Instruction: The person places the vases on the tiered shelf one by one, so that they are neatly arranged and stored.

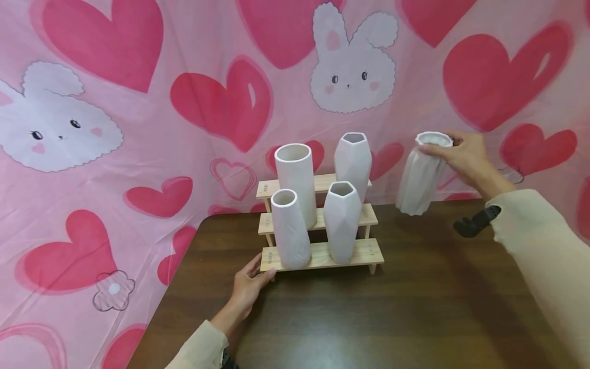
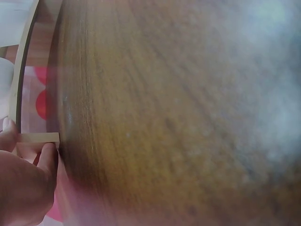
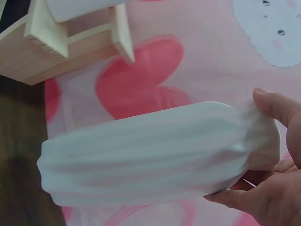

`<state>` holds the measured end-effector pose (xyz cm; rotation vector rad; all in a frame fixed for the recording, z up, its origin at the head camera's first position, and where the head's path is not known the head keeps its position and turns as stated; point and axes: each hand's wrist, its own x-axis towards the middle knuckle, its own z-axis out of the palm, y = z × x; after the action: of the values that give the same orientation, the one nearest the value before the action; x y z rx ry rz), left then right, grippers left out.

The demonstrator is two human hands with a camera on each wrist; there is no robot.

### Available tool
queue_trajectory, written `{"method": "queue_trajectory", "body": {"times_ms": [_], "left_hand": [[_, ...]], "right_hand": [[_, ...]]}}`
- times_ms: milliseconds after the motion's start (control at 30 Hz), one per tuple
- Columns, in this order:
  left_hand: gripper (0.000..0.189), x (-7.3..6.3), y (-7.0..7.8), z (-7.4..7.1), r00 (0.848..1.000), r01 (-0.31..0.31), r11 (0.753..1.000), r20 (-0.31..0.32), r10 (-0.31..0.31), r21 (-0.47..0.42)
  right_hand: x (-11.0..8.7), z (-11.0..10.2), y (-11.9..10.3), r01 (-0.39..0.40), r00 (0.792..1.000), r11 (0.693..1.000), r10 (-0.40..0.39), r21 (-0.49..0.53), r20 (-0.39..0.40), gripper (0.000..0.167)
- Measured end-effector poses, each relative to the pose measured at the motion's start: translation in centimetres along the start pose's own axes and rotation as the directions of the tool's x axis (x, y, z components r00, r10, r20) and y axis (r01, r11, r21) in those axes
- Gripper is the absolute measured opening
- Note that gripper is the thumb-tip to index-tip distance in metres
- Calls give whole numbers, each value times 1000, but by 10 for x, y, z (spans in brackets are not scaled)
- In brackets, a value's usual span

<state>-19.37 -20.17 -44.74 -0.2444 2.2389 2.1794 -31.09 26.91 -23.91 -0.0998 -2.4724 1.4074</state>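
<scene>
My right hand (image 1: 465, 156) holds a white fluted vase (image 1: 420, 179) near its scalloped rim, thumb on one side and fingers on the other. The vase hangs tilted to the right of a three-tier wooden stand (image 1: 319, 252); its ribbed body (image 3: 150, 155) fills the right wrist view. With my left hand (image 1: 247, 287) I grip the left end of the stand's lowest tier, the fingers by its short leg (image 2: 40, 137). On that tier stand a slim round vase (image 1: 291, 233) and a faceted vase (image 1: 342, 225). Behind them, a wide cylindrical vase (image 1: 296, 187) stands on the middle tier.
A second faceted vase (image 1: 352, 156) rises at the back right, its base hidden by the front one. Under the stand is a dark wooden table (image 1: 415, 302). A pink cloth (image 1: 152, 148) with hearts and rabbits hangs behind the table.
</scene>
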Motion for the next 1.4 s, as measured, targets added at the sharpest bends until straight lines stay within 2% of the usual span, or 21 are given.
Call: {"method": "queue_trajectory", "body": {"times_ms": [133,267,433,767,967,1200,1400], "left_hand": [[66,-1,1,1,1000,-2,1000,10,2,-1],[67,-2,2,1,1000,-3,1000,17,3,5],[68,-1,1,0,1000,-6,1000,15,6,13],[66,-2,2,1,1000,6,1000,14,-6,0],[66,2,0,-1,1000,3,1000,10,-3,0],[66,-1,-1,0,1000,8,1000,1,-8,8],[67,-2,1,1,1000,20,1000,20,-20,8]], "right_hand": [[2,-9,-15,-31,999,1000,31,-4,37,81],[3,-17,-32,-67,995,997,64,37,72,85],[4,-20,-50,-67,995,994,61,88,77,84],[10,-15,-79,-71,995,986,60,148,77,88],[17,-5,-97,-87,994,974,71,208,83,90],[22,11,-113,-35,996,976,17,214,83,84],[25,17,-129,-6,998,971,-9,237,65,80]]}}
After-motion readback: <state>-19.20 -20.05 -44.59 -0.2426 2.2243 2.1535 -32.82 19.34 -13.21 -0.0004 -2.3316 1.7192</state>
